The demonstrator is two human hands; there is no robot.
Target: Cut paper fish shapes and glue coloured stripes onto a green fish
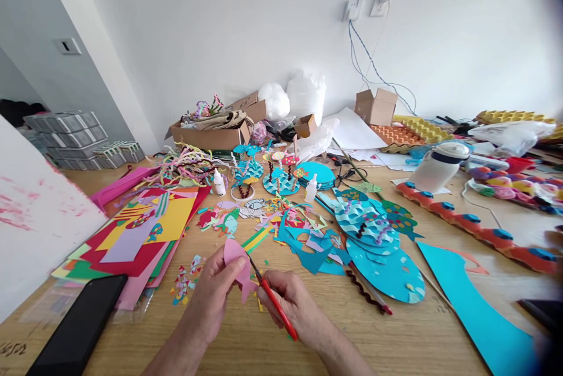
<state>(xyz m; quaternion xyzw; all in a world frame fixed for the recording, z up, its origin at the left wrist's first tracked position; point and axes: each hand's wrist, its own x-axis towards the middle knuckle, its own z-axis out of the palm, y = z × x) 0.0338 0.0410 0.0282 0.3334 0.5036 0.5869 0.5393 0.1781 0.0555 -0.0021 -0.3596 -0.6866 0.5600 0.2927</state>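
Note:
A pink paper piece (235,258), curved at the top and pointed at its lower end, is pinched between the thumb and fingers of my left hand (215,282). Red-handled scissors (278,310) are in my right hand (288,300), whose fingers wrap round the handle. The dark blades point up and left, close beside the right edge of the pink paper. Some of my right fingers are hidden behind the handle. Small paper scraps (187,282) lie on the table left of my left hand.
Coloured paper sheets (176,220) and a black phone (79,326) lie at the left. Blue paper offcuts (308,256) are beyond my hands. At the right are blue discs (387,270), a blue sheet (475,311) and a white jug (437,168). Two glue bottles (219,182) stand mid-table.

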